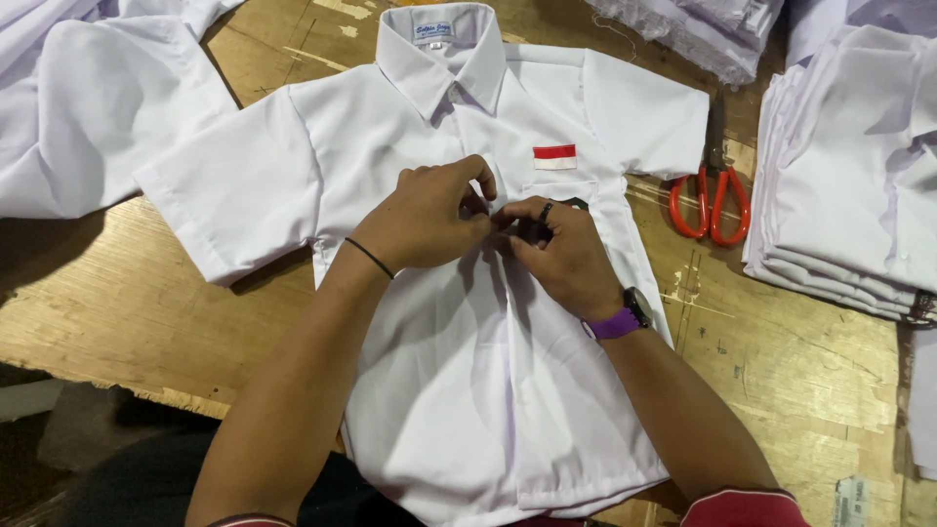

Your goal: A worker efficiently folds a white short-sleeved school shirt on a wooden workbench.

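A white short-sleeved shirt (459, 390) lies face up on a wooden table (117, 303), collar at the far side. It has a red-and-white patch (554, 156) above the chest pocket. My left hand (425, 220), a thin black band at its wrist, pinches the shirt's front placket at chest height. My right hand (561, 254), with a dark ring and a purple-strapped watch, pinches the same placket from the other side. The fingertips of both hands meet there and hide the spot between them.
Red-handled scissors (711, 195) lie to the right of the shirt. A tall stack of folded white shirts (849, 166) stands at the right edge. More white garments lie at the far left (88, 98) and the top right (693, 29).
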